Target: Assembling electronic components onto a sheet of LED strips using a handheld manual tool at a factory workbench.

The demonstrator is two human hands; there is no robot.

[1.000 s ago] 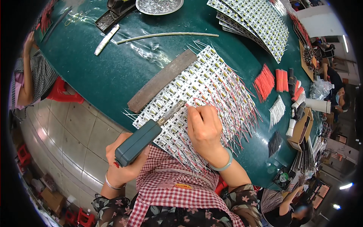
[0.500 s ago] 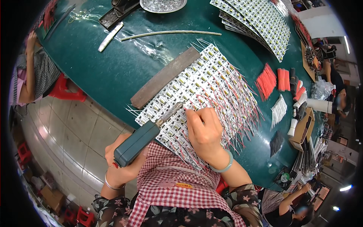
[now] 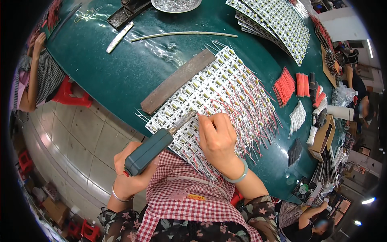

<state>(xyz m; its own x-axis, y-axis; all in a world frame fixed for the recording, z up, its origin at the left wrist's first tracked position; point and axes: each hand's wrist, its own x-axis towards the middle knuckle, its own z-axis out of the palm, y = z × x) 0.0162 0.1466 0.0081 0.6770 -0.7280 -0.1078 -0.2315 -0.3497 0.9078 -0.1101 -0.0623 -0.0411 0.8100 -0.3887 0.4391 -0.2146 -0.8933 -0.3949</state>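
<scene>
- Soldering iron (image 3: 150,150) sits clamped in your left grip (image 3: 130,171), its tip (image 3: 192,114) hard to make out.
- Your right grip (image 3: 217,137), just beside that tip, pinches something hidden, covering part of the white board panel (image 3: 209,86) beneath.

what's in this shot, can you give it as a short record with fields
left hand: grips a grey-green soldering iron, tip on the board
right hand: fingers pinched at a wire beside the iron's tip
work: white panel of small circuit boards with red and white leads
on panel: long metal bar
table: green top
nearby: red wire bundles
</scene>
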